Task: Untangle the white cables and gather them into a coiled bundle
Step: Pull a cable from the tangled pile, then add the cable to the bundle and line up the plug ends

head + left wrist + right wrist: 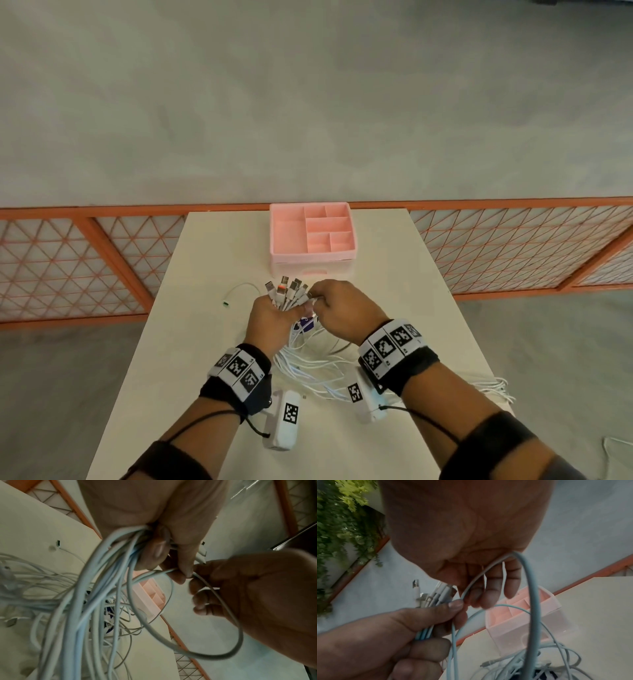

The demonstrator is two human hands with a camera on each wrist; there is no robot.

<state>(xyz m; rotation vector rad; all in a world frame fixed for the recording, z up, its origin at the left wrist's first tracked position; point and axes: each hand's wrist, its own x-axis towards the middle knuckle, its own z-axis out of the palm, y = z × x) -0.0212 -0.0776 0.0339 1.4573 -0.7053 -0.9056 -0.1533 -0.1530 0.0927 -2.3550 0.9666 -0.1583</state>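
Left hand (270,318) clenches white cables (308,370); right hand (342,308) pinches one; tangle partly hidden.

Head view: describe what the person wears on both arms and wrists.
Both hands are bare. Each wrist has a black strap with a white band of black square code markers, a tagged white camera unit beneath, and thin black cables running to dark armbands.
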